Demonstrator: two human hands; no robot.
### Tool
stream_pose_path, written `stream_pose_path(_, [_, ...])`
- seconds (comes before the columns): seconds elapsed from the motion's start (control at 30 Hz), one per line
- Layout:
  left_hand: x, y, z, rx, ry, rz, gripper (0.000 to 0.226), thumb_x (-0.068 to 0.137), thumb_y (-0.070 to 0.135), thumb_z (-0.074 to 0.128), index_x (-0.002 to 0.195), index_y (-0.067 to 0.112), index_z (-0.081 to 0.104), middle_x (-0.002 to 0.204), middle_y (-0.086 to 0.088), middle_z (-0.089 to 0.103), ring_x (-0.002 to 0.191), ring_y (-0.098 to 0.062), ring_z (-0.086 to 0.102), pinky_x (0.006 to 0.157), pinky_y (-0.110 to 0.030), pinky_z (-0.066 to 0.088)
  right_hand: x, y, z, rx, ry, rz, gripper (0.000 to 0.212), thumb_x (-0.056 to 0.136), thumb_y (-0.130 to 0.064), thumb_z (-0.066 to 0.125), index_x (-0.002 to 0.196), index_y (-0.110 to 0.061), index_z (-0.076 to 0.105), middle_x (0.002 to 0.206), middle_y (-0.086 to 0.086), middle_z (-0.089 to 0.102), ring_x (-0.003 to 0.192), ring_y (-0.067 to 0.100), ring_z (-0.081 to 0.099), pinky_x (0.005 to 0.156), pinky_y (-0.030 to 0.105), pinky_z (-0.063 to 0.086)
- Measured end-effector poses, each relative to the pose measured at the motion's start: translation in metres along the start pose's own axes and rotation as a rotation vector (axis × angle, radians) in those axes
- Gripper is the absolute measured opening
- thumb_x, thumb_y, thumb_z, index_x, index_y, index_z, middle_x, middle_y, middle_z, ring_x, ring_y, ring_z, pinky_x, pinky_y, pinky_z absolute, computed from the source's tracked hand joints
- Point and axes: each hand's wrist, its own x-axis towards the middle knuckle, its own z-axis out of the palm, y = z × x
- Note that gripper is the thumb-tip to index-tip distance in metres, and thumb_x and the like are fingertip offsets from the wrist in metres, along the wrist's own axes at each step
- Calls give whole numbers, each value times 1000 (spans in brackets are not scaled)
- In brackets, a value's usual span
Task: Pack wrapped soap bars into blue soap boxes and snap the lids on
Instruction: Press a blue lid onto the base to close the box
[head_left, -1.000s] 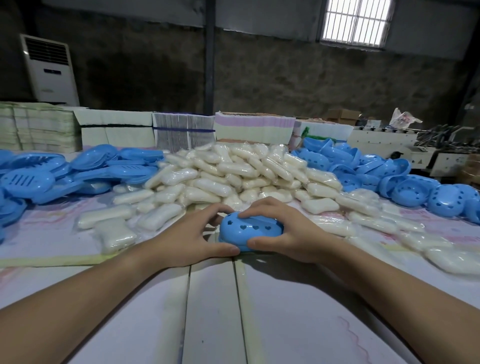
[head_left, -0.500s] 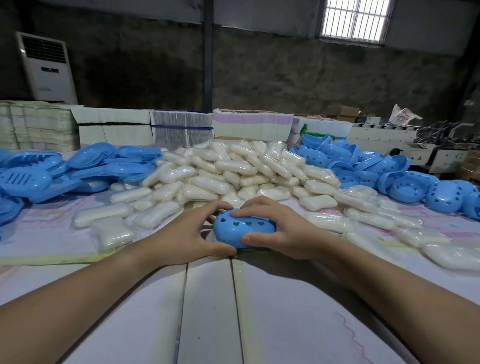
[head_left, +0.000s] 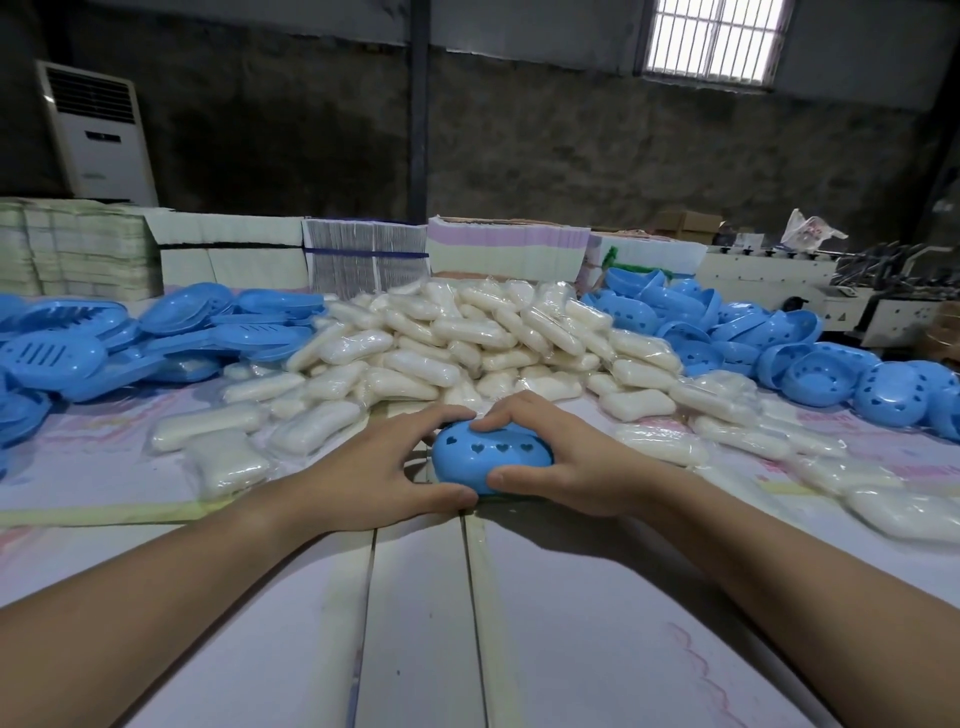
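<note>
Blue soap box (head_left: 491, 457) is gripped by curled fingers of left hand (head_left: 363, 467) and right hand (head_left: 566, 467); its contents are hidden. Wrapped soap bars (head_left: 467, 338) are heaped behind on the desk (head_left: 415, 623).

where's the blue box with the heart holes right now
In the head view, the blue box sits at table centre, gripped between both hands, just in front of the soap pile.

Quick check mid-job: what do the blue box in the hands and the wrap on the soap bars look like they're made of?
Blue box: looks like moulded hard plastic with a smooth, slightly glossy finish; it has uniform colour, soft highlights and clean heart-shaped cut-outs. Soap bars: the wrap seems to be thin clear plastic film, since it glints, wrinkles at the ends and shows the cream bar through. Exact plastics can't be told.
</note>
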Motion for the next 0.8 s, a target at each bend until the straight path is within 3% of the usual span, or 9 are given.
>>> stream_pose_path(0.1, [1, -1, 0, 3, -6, -24, 53, 87, 45, 74, 119, 70, 40, 120, 42, 53, 115, 13, 50, 83, 1, 38, -3, 2, -2, 137, -26, 35, 44, 80, -46, 65, 121, -49, 48, 120, -19, 46, 100, -7, 53, 82, 13, 42])
stream_pose_path(0.17, [2, -2, 1, -18, -16, -34, 49, 89, 41, 73, 121, 63, 43, 118, 40, 53, 114, 13, 50, 81, 1, 38, -6, 5, -6, 189, -41, 56, 47, 79, -43, 67, 122, -49, 49, 119, -19, 49, 96, -5, 56, 76, 13, 46])
stream_pose_path(0.27, [3, -3, 2, -23, -13, -45, 48, 88, 39, 75, 120, 59, 45, 114, 41, 54, 112, 13, 50, 80, 0, 40, -8, 8, -10, 203, 9, 83, 45, 74, -43, 72, 114, -50, 55, 120, -11, 55, 100, 6, 59, 80, 20, 52])
stream_pose_path(0.4, [4, -4, 2, -35, 6, -81, 50, 84, 41, 78, 116, 62, 46, 109, 35, 59, 108, 13, 51, 79, -3, 42, -8, 8, -11, 221, 50, 101, 43, 70, -40, 75, 110, -43, 59, 115, -9, 59, 97, 8, 60, 79, 18, 52])
stream_pose_path(0.63, [8, -6, 1, -79, -33, -113, 54, 81, 38, 82, 122, 53, 49, 120, 16, 58, 108, 5, 53, 77, -5, 43, -8, 7, -14, 190, 63, 98, 37, 79, -24, 82, 106, -41, 62, 115, -9, 58, 99, 17, 62, 83, 34, 56])
stream_pose_path(0.7, [8, -5, 1, -85, -32, -115, 54, 80, 38, 82, 120, 53, 50, 117, 16, 58, 105, 8, 53, 77, -3, 42, -7, 7, -13, 196, 60, 90, 38, 78, -26, 81, 106, -42, 62, 115, -10, 59, 99, 15, 62, 84, 31, 56])
stream_pose_path(0.8, [6, -5, 2, -55, -19, -102, 53, 79, 41, 82, 119, 53, 49, 113, 28, 59, 108, 15, 50, 79, -1, 41, -8, 5, -13, 174, 44, 96, 40, 70, -40, 78, 105, -51, 60, 113, -19, 57, 97, 2, 58, 79, 17, 52])
